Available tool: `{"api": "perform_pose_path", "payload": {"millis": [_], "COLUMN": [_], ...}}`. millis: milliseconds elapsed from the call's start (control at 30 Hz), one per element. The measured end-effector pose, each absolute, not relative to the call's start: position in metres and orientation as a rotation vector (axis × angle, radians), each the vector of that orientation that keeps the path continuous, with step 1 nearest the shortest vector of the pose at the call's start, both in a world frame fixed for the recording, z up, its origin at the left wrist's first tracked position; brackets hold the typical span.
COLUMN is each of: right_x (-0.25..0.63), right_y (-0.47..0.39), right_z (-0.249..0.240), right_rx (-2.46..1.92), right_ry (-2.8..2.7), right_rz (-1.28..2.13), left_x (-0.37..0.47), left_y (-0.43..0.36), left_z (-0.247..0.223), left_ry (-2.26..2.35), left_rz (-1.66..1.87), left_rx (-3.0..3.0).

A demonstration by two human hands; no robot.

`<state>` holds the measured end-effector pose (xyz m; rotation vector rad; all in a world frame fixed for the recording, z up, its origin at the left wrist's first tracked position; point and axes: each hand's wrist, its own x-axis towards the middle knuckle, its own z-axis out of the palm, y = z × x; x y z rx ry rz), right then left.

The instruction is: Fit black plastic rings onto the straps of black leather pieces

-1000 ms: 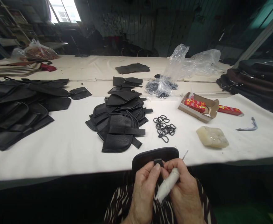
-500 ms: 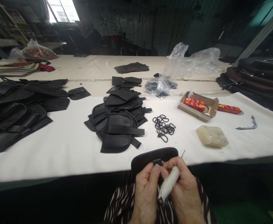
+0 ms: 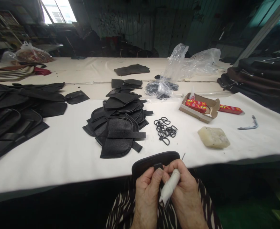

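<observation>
Close to the table's front edge, my left hand (image 3: 147, 190) is closed on a black leather piece (image 3: 142, 163) with a rounded, piped edge. Its thumb presses near a short black strap (image 3: 158, 166) on that piece. My right hand (image 3: 186, 190) grips an awl (image 3: 170, 186) whose thick handle is wrapped in white; a thin metal tip pokes out above the knuckles. Right fingertips also meet the left ones at the strap, and what lies between them is hidden. Beyond the hands are loose black D-shaped rings (image 3: 165, 130) and a pile of black leather pieces with straps (image 3: 120, 136).
More black pieces (image 3: 13, 121) are heaped at the left. To the right lie a yellowish wax-like block (image 3: 213, 137), a cardboard box (image 3: 194, 117) holding a red packet, and a bent metal tool (image 3: 249, 124). Clear plastic bags (image 3: 178, 63) stand farther back; dark goods (image 3: 261, 79) are stacked at far right.
The whole view has shifted slightly, so the table items appear a little farther left. Both hands keep nearly the same grip on the leather piece and the awl.
</observation>
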<state>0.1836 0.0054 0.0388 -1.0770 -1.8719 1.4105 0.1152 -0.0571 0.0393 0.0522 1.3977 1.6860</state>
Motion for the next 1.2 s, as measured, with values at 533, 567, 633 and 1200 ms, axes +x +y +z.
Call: {"api": "perform_pose_path", "payload": {"millis": [533,567,633,1200], "right_x": [0.188,0.188,0.19,0.193], "right_y": [-0.005,-0.005,-0.005,-0.004], "right_z": [0.029,0.027,0.025,0.01], "right_rx": [-0.85,-0.814,-0.725,-0.396], "right_ry": [-2.001,-2.018,-2.065,-2.092], "right_rz": [1.12,1.076,0.976,0.493], "left_x": [0.106,0.105,0.103,0.102], "left_y": [-0.053,-0.054,-0.054,-0.053], "left_z": [0.041,0.041,0.04,0.039], "left_ry": [1.358,1.366,1.373,1.167], "left_rz": [1.662,1.66,1.654,1.743], "left_rx": [0.031,0.03,0.032,-0.097]}}
